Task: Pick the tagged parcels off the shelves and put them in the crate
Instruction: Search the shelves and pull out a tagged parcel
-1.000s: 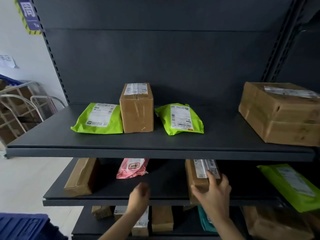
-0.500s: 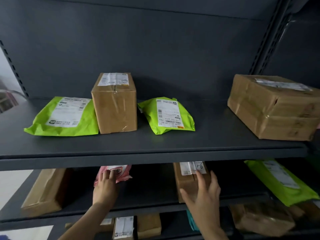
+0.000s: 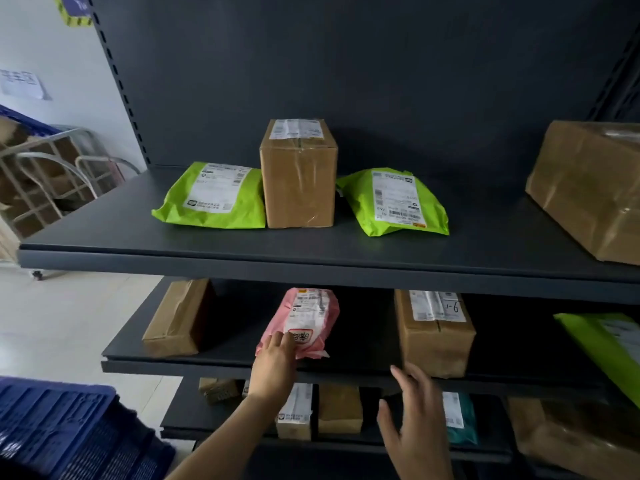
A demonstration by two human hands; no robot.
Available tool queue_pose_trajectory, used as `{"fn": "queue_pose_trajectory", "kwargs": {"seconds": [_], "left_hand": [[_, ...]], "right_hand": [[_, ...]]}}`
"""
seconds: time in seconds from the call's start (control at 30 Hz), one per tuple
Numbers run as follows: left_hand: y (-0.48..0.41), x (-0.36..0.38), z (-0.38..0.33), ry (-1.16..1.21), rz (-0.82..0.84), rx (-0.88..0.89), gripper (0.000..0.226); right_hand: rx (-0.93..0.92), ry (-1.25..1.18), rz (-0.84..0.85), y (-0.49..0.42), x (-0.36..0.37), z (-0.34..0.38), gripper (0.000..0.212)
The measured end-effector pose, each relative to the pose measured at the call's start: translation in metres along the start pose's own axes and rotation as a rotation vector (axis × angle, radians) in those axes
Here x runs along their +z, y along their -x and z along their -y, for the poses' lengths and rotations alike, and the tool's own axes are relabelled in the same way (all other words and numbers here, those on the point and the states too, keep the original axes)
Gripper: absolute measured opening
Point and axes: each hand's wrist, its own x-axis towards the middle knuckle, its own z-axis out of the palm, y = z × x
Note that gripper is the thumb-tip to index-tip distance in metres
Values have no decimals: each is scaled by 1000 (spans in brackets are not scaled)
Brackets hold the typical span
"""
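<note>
— Lower left corner?
— Low in frame, blue crate (image 3: 52, 427), well apart from the middle shelf (image 3: 166, 366).
— And centre?
— Grips pink parcel (image 3: 306, 320) by its near left corner with left hand (image 3: 273, 365), fingers curled onto the label; parcel's near end at the shelf's front lip.
— Further right?
— Holds right hand (image 3: 415, 420) out before the shelf edge, fingers spread and empty, slightly blurred, just below a brown box (image 3: 434, 341) bearing a white label.

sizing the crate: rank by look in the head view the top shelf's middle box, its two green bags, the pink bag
middle box
left green bag and right green bag: alike
pink bag, though nearer
</note>
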Motion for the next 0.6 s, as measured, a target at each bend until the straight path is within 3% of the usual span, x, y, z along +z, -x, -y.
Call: {"fn": "queue_pose_trajectory", "kwargs": {"seconds": [0.23,0.37,0.47,0.6], "left_hand": [[31,-16,16,128,41,62,30],[35,-45,59,56,-144,0,37],[30,-67,100,-15,-272,-146,47],[13,-85,145,8,-195,-406,72]], "right_hand": [[18,-149,249,2,35,24,47],[87,-230,266,-16,61,39,49],[186,-283,221,-38,85,54,48],[371,-307,236,-65,116,64,36]]}}
